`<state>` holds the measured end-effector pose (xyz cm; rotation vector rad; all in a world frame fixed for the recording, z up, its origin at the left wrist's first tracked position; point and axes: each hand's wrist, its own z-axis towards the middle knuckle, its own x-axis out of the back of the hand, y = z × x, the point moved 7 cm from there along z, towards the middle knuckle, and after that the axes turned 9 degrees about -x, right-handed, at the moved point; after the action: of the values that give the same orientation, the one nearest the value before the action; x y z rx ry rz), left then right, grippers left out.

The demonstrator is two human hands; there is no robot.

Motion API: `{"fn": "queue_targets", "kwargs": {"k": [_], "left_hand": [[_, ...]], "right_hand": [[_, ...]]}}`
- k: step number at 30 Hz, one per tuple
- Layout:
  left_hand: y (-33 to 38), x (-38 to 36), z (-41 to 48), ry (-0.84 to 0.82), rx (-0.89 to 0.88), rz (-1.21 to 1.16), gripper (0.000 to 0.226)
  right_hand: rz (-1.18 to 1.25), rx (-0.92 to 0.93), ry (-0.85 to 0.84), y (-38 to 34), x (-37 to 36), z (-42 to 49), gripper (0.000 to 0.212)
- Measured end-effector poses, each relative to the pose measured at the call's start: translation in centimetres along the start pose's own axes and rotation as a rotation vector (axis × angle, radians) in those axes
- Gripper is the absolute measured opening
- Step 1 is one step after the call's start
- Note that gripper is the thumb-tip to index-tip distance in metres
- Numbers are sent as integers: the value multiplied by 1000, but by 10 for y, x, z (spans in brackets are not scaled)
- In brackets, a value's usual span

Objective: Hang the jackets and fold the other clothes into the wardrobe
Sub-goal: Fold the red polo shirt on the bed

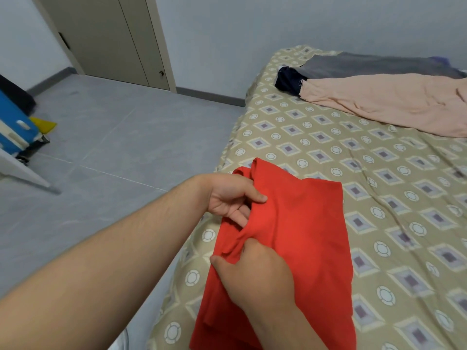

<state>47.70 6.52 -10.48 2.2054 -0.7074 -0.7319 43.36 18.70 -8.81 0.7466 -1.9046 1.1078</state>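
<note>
At the bed (379, 178) edge, red garment (298, 223) pinched in left hand (231, 198) and right hand (257, 279) fingers (238, 218).

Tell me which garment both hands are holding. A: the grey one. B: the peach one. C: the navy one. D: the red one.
D: the left hand and right hand both grip the red garment at the bed's near edge; the peach garment, grey garment and navy garment lie untouched.

Soft, even, cool indoor light with faint shadows. Wide-angle distortion bends the door frame (163, 46); the bedsheet (417, 286) blurs lower right.
</note>
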Motion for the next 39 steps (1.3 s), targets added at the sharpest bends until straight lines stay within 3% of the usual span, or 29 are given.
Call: {"fn": "queue_targets", "kwargs": {"k": [3, 8, 12, 15, 19, 22, 26, 31, 33, 35, 39], "left_hand": [[2, -1, 1, 69, -10, -111, 18], [2, -5, 5, 140, -33, -198, 15], [1, -7, 6, 145, -50, -241, 15], [5, -6, 2, 164, -77, -211, 12], [13, 19, 2, 396, -293, 15, 23], [8, 38, -6, 544, -380, 31, 24], [-3, 60, -19, 769, -483, 168, 4], [-12, 61, -36, 983, -550, 323, 18], [-31, 57, -49, 1017, -536, 215, 19], [-60, 49, -68, 1051, -526, 117, 16], [-98, 15, -107, 1095, -481, 484, 8]], "right_hand": [[26, 21, 86, -1, 7, 2, 34], [157, -42, 224, 1, 21, 2, 53], [193, -23, 248, 7, 24, 7, 30], [250, 3, 163, 4, 19, 9, 29], [213, 101, -55, -10, 1, 3, 24], [218, 135, -164, -15, -7, -1, 22], [137, 176, -232, -20, -20, -10, 24], [163, 213, -287, -20, -25, -9, 16], [264, 158, -243, -13, -11, 5, 7], [326, 102, -90, 0, 13, 21, 8], [341, -34, 117, 36, 50, 41, 6]]}}
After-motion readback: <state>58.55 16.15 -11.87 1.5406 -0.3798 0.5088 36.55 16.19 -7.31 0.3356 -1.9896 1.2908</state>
